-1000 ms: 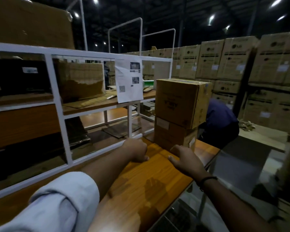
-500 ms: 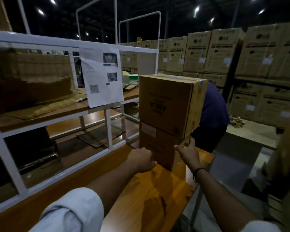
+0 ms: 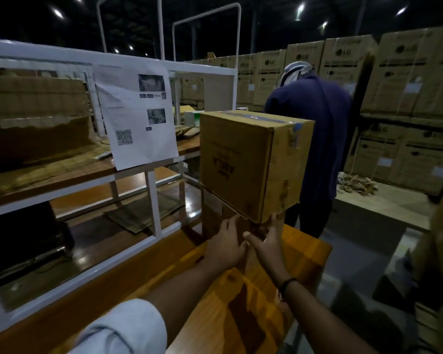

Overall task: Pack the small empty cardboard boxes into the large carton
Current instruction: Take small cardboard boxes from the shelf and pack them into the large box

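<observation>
Two brown cardboard boxes stand stacked at the far end of the wooden table [image 3: 241, 302]. The upper box [image 3: 243, 159] has blue tape along its top and upside-down print on its near face, and its near corner juts out past the lower box [image 3: 214, 213]. My left hand [image 3: 225, 247] lies with straight fingers against the lower box's near face. My right hand [image 3: 267, 242] reaches up beside it, its fingertips touching the bottom corner of the upper box. Both hands meet just under that corner. Most of the lower box is hidden behind my hands and in shadow.
A white metal shelf frame [image 3: 152, 200] runs along the left, with a printed sheet [image 3: 136, 118] hanging on it and flattened cardboard [image 3: 36, 118] on its shelves. A person in a dark blue shirt [image 3: 315, 139] bends just behind the boxes. Stacked large cartons [image 3: 407, 98] fill the back right.
Both hands have risen from the tabletop to the near corner where the two boxes meet. The view has moved closer to the stack. The person behind has straightened up.
</observation>
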Motion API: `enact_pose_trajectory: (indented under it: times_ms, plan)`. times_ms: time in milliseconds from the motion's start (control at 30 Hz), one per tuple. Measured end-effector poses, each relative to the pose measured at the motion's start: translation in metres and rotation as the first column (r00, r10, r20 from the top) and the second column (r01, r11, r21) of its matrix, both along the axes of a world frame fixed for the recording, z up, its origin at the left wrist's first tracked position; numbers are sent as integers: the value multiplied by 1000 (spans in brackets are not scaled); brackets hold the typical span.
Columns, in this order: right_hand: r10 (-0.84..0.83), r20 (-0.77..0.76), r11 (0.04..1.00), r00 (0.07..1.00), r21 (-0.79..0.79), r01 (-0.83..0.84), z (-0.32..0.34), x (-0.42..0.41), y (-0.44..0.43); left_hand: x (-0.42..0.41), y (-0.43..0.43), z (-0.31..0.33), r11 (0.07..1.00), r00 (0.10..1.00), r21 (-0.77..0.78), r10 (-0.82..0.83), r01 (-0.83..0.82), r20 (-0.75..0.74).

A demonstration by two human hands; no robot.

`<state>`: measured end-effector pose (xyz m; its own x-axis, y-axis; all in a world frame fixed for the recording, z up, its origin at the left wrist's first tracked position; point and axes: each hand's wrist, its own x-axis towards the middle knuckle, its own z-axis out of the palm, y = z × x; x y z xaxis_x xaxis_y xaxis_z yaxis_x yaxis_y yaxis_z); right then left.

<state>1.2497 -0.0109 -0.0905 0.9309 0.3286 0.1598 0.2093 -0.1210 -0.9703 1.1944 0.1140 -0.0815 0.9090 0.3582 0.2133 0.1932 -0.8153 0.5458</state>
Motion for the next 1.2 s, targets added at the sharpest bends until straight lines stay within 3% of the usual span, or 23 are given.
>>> enact_pose_trajectory:
  times_ms: [100,267,333,400,500,567,733,900,1000,1200]
  plan:
    - [61,96,994,994,-95,-52,-3,-2,1,5,-7,3,988,987,-67,144,-139,67]
    - [-190,199,981,961,72,179,26,40,-8,7,-8,18,935,943,-201,316,-292,102]
    - [-239,174,971,955,53,233,39,69,-14,8,-4,24,926,942,-244,319,-287,103]
    - [-186,130,982,974,-12,189,46,94,-21,7,-1,29,912,946,-320,304,-256,111]
    - [35,7,998,999,53,-35,46,112,-30,3,-6,36,889,961,-415,258,-194,103]
    - [139,2,988,990,65,-139,42,110,-32,1,-12,38,871,968,-460,236,-174,81]
    - [133,82,988,988,71,-139,31,99,-29,-9,-20,39,798,960,-567,278,-205,44]
    - [110,235,994,966,-7,-112,21,83,-27,-32,-23,36,818,939,-536,320,-208,124]
    - [119,307,991,944,13,-130,25,63,-26,-52,-24,28,861,893,-427,395,-277,218]
    - [186,389,954,902,149,-261,57,6,-13,-103,-34,31,789,702,-282,614,-546,361]
